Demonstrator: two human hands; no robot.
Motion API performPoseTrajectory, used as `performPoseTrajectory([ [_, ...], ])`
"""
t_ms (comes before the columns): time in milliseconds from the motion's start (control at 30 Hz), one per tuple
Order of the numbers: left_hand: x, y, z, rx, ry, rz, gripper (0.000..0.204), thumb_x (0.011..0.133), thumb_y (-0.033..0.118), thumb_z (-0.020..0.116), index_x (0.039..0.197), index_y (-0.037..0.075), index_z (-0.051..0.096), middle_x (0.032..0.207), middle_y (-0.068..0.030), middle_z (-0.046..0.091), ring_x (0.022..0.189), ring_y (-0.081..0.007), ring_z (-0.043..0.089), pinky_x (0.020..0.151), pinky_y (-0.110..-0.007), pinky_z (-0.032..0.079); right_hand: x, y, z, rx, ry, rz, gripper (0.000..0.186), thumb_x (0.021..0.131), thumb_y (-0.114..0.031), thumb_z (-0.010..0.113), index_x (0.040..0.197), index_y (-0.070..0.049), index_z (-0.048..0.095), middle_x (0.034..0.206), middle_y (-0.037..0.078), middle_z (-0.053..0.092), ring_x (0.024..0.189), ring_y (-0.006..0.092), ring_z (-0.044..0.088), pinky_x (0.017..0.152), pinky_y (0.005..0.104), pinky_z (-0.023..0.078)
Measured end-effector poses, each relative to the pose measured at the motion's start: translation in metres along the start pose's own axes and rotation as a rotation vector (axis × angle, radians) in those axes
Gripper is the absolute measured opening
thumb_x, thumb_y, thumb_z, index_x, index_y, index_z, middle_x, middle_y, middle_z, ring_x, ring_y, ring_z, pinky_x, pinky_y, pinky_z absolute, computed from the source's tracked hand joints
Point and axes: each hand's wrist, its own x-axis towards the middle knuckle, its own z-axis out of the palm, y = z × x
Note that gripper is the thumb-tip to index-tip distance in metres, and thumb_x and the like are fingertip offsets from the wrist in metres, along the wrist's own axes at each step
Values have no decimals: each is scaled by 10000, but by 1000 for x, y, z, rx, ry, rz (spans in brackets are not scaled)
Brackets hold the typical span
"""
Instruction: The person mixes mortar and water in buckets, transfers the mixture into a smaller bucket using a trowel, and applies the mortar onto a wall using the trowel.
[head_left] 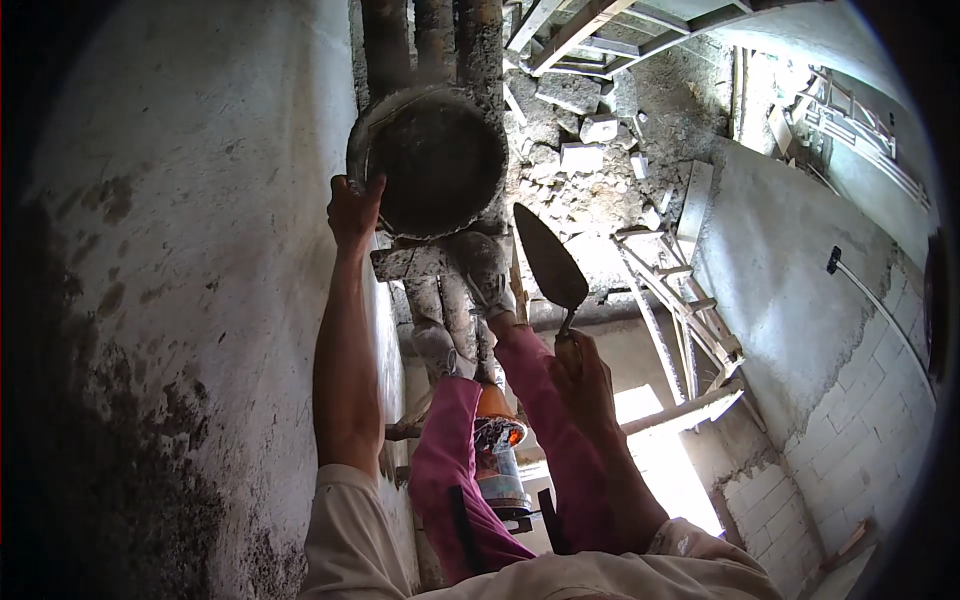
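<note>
My left hand [354, 211] is closed on the near-left rim of a round, dark mortar pan [437, 165]. The pan rests on rough scaffold poles [435, 45] beside the plastered wall [200, 200]; how much is in it is too dark to tell. In my right hand [583, 385] is the handle of a pointed masonry trowel [549, 262]. Its blade points away from me, to the right of the pan and apart from it. My feet, in worn shoes [480, 262], stand on the poles by a short board [410, 263] just nearer than the pan.
Far below on the right lie broken blocks and rubble [590, 160]. A wooden frame [680, 310] leans there, and a ladder-like frame [640, 35] shows at the top. An orange bucket [495, 405] and a paint-marked can [502, 480] sit below my legs. Part-plastered block wall [860, 370] stands right.
</note>
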Motion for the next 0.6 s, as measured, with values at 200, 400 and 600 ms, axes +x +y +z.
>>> performPoseTrajectory([
  [200,0,-8,14,-506,-207,99,866,723,226,782,1373,-16,263,1243,-198,506,1135,-266,519,964,-355,437,5,19,6,137,9,-19,442,864,-197,677,1240,-56,491,994,179,643,887,291,645,780,397,497],
  [400,-4,3,7,-547,-190,222,810,676,43,614,1418,5,291,1250,-157,525,1127,-232,529,974,-347,432,4,50,16,313,0,-44,436,865,-178,671,1243,-56,491,1013,175,642,908,279,647,785,395,500],
  [600,-58,15,8,-586,-64,62,813,667,13,572,1442,18,327,1203,-143,565,913,-196,563,765,-332,485,2,35,-22,-172,67,-189,413,877,-210,654,1244,-101,500,1047,161,638,919,356,645,743,435,508],
])
